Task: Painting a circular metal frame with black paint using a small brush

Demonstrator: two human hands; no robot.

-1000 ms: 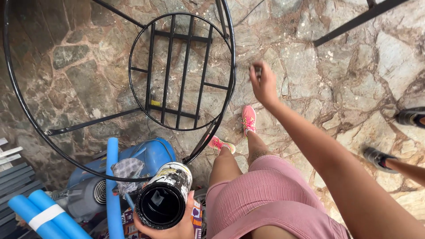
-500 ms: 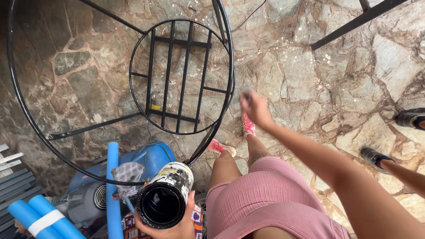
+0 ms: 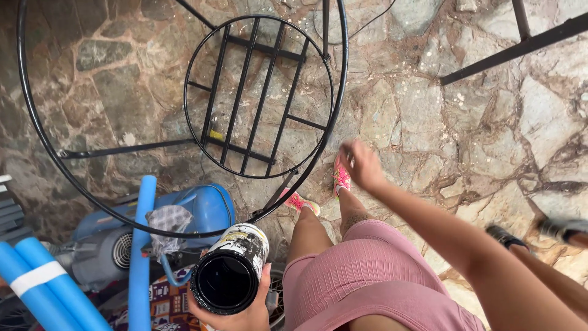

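My left hand (image 3: 242, 309) grips a black can (image 3: 229, 268) with white paint smears, its open mouth tilted toward me, low in the frame. My right hand (image 3: 361, 164) is blurred, held out over the stone floor beside the rim of a black round metal frame (image 3: 260, 98) with a barred inner ring. Whether its fingers hold anything cannot be told. My legs in pink shorts and pink shoes (image 3: 340, 178) stand just below the frame.
A blue machine with a grey motor (image 3: 122, 242) sits at lower left, with blue foam tubes (image 3: 141, 245) over it. Another person's feet in dark shoes (image 3: 560, 230) are at the right edge. A black metal bar (image 3: 514, 46) crosses the upper right.
My right hand has dropped from the metal frame's rim down toward my knees. The can in my left hand has stayed put.
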